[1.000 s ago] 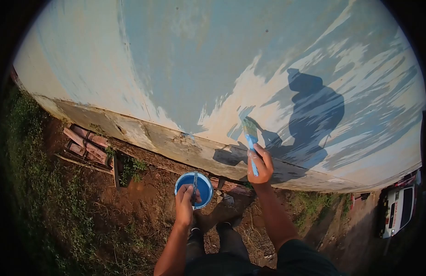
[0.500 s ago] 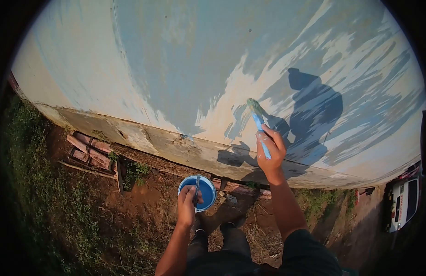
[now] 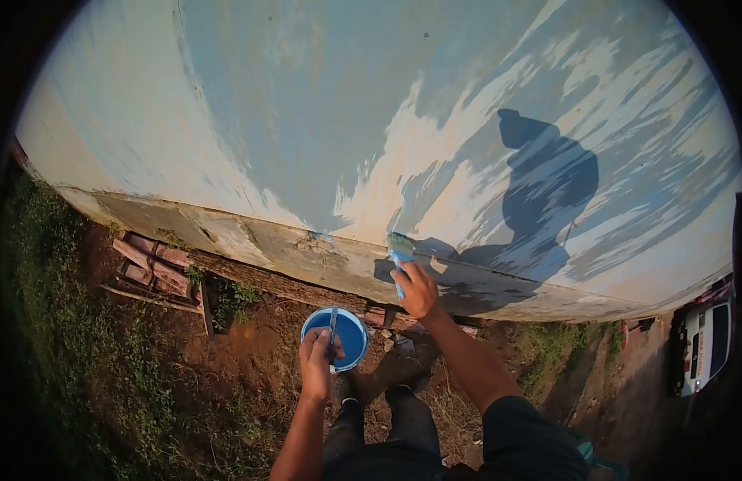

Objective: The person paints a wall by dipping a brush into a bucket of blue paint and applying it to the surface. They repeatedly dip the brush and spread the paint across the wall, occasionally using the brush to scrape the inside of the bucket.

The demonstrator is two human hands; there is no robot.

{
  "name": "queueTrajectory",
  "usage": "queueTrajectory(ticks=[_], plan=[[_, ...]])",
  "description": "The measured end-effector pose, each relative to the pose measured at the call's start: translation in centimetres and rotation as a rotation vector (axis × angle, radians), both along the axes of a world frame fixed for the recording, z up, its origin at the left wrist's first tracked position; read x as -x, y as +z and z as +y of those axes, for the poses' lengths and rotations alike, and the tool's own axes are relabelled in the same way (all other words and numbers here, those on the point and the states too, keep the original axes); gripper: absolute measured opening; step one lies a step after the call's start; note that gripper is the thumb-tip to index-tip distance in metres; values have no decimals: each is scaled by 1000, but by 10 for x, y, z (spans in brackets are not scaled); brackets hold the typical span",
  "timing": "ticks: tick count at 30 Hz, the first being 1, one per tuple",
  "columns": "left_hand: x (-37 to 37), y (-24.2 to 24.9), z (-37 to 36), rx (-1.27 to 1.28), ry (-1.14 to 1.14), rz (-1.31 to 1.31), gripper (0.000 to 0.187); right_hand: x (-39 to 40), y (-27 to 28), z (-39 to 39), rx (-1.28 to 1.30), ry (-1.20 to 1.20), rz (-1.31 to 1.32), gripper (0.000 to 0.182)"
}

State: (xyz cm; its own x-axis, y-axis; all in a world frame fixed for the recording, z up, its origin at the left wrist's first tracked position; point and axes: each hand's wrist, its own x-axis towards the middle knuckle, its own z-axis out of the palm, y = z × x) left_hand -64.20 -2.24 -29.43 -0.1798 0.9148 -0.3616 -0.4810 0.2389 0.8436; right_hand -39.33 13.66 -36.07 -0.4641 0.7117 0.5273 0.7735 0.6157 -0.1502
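My right hand [image 3: 419, 289] is closed around the blue handle of a paintbrush [image 3: 401, 250]. The bristles meet the lower part of the wall [image 3: 307, 120], close above its rough base strip. Streaks of grey-blue paint cover much of the pale wall. Below, my left hand [image 3: 316, 357] grips the handle of a paint bucket [image 3: 304, 327], holding it in front of my legs. Blue paint [image 3: 352, 337] shows inside the bucket. Part of the left fingers lies behind the handle.
Broken reddish timber or masonry pieces [image 3: 154, 268] lie along the wall's foot at left. Weeds [image 3: 90, 345] grow over the ground there. A white vehicle [image 3: 705, 349] stands at far right. My shadow [image 3: 547, 176] falls across the wall.
My right hand has drawn the brush down and to the left along the wall, leaving a fresh grey-blue stroke. The bucket and left hand have shifted slightly left in view.
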Motion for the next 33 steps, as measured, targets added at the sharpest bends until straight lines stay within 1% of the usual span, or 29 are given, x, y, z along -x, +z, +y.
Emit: queueTrajectory(ticks=[3,4,5,7,8,10,12,15,17,18,19,20,21,23,24,25,26,27,28,30,31,33], plan=[[-2,0,2,-29,-8,0,26,-15,34,4,-7,-71,18,46],[-2,1,3,-27,-1,-8,25,-20,53,6,-56,-61,76,42],[-2,2,3,-22,8,-16,23,-22,77,4,-59,-62,73,42],[-2,2,6,-22,9,-17,23,-23,123,2,-357,-56,162,31],[-2,2,7,-17,11,-17,23,-25,137,2,-357,-54,161,31],[-3,1,10,-17,2,-18,23,-29,150,2,-553,-165,145,25],[-5,1,12,-16,-16,-18,23,-32,125,9,-557,-161,135,22],[-9,1,15,0,-12,-37,23,-28,64,12,-534,-154,113,19],[-8,-3,17,-18,-19,-37,23,-23,24,3,-332,-113,33,22],[-8,-6,20,-19,-29,-34,23,-21,1,2,-333,-124,35,22],[-8,-9,21,-20,-39,-29,23,-19,-22,1,-275,-83,9,27],[-8,-10,21,-20,-48,-24,23,-17,-36,0,-215,-41,-15,31],[-9,-10,22,-16,-53,-20,23,-14,-40,0,-212,-46,-11,31],[-10,-5,22,-14,-58,-11,23,-11,-45,-1,2,-30,10,39],[-10,-5,20,-10,-60,-9,23,-9,-33,0,20,-18,-8,32],[-10,-6,19,-14,-59,-16,23,-9,-19,2,17,-21,-9,32],[-10,-7,18,-21,-58,-23,23,-8,-3,4,-46,-15,37,31],[-9,-9,18,-28,-55,-25,23,-6,17,7,-110,-4,82,30],[-8,-13,16,-29,-50,-27,23,-3,45,7,-117,3,79,30],[-7,-14,15,-34,-37,-30,23,4,106,5,-323,-9,123,27],[-7,-13,15,-25,-28,-37,23,7,125,7,-327,2,122,27],[-6,-12,12,-14,-14,-43,23,14,152,12,-522,-67,171,23]])
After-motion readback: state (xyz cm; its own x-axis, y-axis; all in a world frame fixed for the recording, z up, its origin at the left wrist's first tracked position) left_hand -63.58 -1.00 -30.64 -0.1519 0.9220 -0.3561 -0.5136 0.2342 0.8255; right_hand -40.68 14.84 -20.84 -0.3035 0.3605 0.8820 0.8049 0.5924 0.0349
